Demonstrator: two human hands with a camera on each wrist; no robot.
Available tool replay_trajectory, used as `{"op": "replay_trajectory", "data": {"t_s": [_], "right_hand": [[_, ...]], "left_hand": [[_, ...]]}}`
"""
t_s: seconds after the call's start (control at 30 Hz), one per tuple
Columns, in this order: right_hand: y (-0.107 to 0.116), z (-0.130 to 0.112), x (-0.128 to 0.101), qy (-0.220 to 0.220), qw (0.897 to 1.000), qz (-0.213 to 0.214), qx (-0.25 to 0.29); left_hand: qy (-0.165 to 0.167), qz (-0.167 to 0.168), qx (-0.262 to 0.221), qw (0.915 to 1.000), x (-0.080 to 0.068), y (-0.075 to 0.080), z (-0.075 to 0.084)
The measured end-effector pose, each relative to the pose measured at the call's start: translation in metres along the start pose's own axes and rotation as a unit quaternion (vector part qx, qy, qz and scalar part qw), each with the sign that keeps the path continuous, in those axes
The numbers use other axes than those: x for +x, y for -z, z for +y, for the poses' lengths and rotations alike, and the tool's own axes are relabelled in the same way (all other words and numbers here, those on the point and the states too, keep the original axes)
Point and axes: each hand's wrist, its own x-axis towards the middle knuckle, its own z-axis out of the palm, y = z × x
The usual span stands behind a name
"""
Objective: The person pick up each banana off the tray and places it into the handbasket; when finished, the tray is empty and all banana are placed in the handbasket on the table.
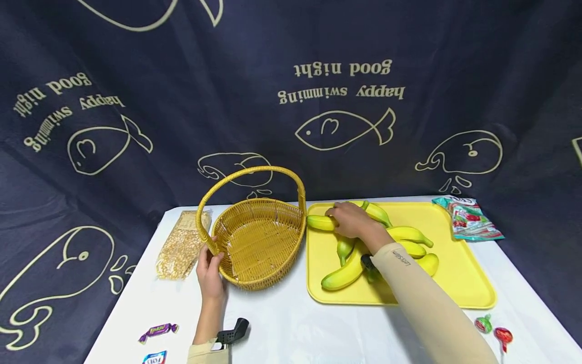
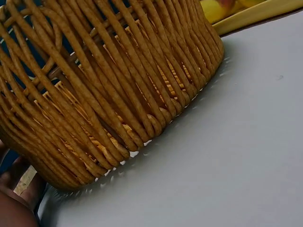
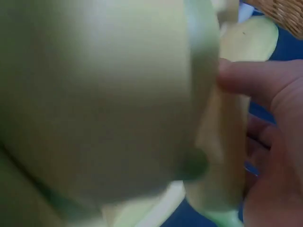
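A woven yellow basket [image 1: 259, 241] with a hoop handle stands empty on the white table. My left hand [image 1: 210, 270] grips its near left rim; the left wrist view shows only the basket wall [image 2: 109, 90]. Right of it lies a yellow tray [image 1: 459, 273] with several yellow-green bananas [image 1: 409, 235]. My right hand [image 1: 352, 220] is curled round one banana [image 1: 320, 222] at the tray's far left edge, beside the basket. In the right wrist view my fingers [image 3: 246, 78] wrap that banana [image 3: 227, 142], with another banana blurred close to the lens.
A clear bag of grain [image 1: 182, 245] lies left of the basket. A green and red snack bag [image 1: 470, 218] sits at the table's far right. Two wrapped sweets [image 1: 156, 331] lie front left, two lollipops [image 1: 493, 331] front right. A dark printed cloth hangs behind.
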Motion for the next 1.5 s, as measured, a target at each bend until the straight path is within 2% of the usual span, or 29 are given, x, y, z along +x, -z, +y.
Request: {"op": "replay_trajectory", "data": {"t_s": [0.17,0.4,0.53,0.67,0.77,0.87,1.13,1.2,1.33,1.5], "right_hand": [[0.016,0.001,-0.009,-0.011,0.999,0.040,0.016],[0.044,-0.016,-0.029,-0.009,0.997,0.060,0.041],[0.056,-0.037,-0.037,0.028,0.996,0.080,0.038],[0.066,-0.061,-0.032,0.090,0.992,0.092,0.017],[0.072,-0.078,-0.021,0.120,0.989,0.089,0.000],[0.076,-0.093,-0.005,0.128,0.988,0.088,-0.019],[0.067,-0.142,0.053,0.149,0.987,0.040,-0.044],[0.063,-0.152,0.066,0.136,0.989,0.028,-0.048],[0.056,-0.168,0.088,0.076,0.995,0.005,-0.069],[0.042,-0.180,0.114,0.014,0.998,-0.021,-0.062]], "left_hand": [[-0.005,0.003,0.001,1.0000,0.004,-0.004,0.002],[-0.005,0.012,0.005,0.9999,0.005,-0.003,0.002],[-0.008,0.016,0.002,0.9998,0.006,-0.002,0.002],[-0.013,0.030,-0.005,0.9994,0.007,-0.002,0.001],[-0.019,0.032,-0.015,0.9992,0.006,-0.005,0.001],[-0.019,0.026,-0.022,0.9992,0.005,-0.008,-0.001],[0.000,0.051,0.026,0.9984,-0.005,-0.006,0.001],[0.001,0.052,0.028,0.9983,-0.005,-0.006,0.001],[0.003,0.041,0.022,0.9989,-0.005,-0.008,0.002],[0.002,0.055,0.023,0.9982,-0.004,-0.008,0.002]]}}
